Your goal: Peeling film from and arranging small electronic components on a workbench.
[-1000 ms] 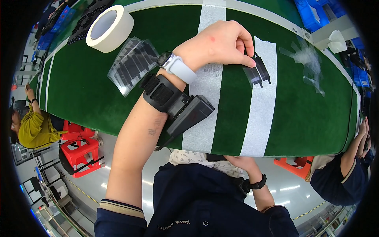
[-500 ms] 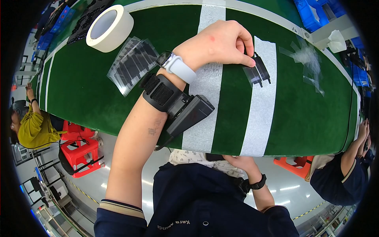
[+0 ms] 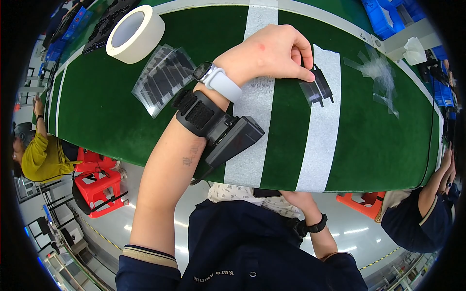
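- Left hand (image 3: 274, 52), upper centre: thumb and finger pinching flat black clear-filmed piece (image 3: 324, 86).
- Right hand (image 3: 299, 199), lower centre: beside dark flat object (image 3: 266, 193); grip cannot be told.

On the surface (image 3: 383, 145), the tape roll (image 3: 156, 36) lay at the far left, with the stack of films (image 3: 165, 77) just before it. Two strips ran from far to near: the left strip (image 3: 246, 150) passed beneath the left grip (image 3: 276, 52), while the right strip (image 3: 318, 145) lay mostly under the small piece (image 3: 324, 86) at that grip's fingertips. The film scraps (image 3: 381, 72) lay farther right. The right grip (image 3: 298, 198) sat at the near edge.
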Action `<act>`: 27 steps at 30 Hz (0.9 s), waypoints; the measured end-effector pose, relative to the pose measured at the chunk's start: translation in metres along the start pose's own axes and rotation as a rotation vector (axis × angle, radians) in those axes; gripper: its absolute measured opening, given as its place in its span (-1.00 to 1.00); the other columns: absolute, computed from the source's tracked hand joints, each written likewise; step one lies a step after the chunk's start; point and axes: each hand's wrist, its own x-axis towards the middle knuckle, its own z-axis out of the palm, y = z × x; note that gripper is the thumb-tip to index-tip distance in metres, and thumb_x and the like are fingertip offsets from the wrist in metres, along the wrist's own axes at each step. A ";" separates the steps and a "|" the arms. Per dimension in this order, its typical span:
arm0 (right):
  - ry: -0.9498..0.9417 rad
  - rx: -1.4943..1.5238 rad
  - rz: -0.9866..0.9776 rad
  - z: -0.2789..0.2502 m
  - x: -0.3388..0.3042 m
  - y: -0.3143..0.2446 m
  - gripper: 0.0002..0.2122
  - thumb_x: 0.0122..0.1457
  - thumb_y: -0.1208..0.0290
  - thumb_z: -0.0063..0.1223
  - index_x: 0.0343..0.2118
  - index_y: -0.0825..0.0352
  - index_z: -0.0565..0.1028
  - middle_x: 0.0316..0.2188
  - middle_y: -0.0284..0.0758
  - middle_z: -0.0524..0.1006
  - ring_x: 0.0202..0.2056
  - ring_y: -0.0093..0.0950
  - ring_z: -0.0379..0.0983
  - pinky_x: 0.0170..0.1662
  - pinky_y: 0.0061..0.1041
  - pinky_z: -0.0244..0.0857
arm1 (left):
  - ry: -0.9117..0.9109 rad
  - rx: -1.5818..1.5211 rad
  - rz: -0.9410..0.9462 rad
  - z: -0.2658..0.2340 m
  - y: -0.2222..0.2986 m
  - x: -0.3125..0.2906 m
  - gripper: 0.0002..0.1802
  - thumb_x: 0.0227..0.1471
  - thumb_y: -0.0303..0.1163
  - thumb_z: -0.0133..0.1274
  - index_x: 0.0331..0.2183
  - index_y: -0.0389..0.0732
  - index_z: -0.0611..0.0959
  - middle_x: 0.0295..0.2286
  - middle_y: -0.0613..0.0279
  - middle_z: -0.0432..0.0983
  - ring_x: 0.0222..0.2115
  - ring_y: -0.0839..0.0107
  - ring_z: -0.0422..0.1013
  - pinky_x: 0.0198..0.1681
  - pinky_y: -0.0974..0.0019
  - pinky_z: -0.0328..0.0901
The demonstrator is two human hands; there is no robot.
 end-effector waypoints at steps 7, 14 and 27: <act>-0.004 0.025 0.211 -0.006 -0.008 0.005 -0.68 0.08 0.40 -0.04 -0.08 0.35 0.37 -0.07 -0.12 0.38 -0.03 -0.18 0.26 0.03 -0.32 0.12 | 0.000 -0.015 0.007 0.000 -0.001 0.000 -0.78 -0.28 -0.29 0.23 -0.53 -0.21 0.61 -0.76 0.46 0.32 -0.73 0.71 0.13 -0.64 0.55 0.04; -0.062 0.028 0.348 -0.013 -0.006 -0.005 -0.66 0.10 0.41 -0.05 -0.04 0.35 0.34 -0.04 -0.14 0.38 0.01 -0.23 0.27 0.04 -0.35 0.13 | 0.000 0.000 0.009 0.000 -0.001 -0.001 -0.78 -0.27 -0.28 0.23 -0.53 -0.20 0.61 -0.76 0.46 0.31 -0.73 0.71 0.13 -0.64 0.55 0.03; -0.030 -0.048 0.224 -0.010 -0.008 0.001 -0.67 0.09 0.42 -0.06 -0.05 0.32 0.35 -0.06 -0.14 0.39 0.00 -0.19 0.27 0.04 -0.33 0.14 | -0.013 0.018 0.004 -0.001 0.002 0.000 -0.77 -0.27 -0.28 0.22 -0.53 -0.22 0.61 -0.75 0.46 0.31 -0.73 0.71 0.13 -0.65 0.55 0.02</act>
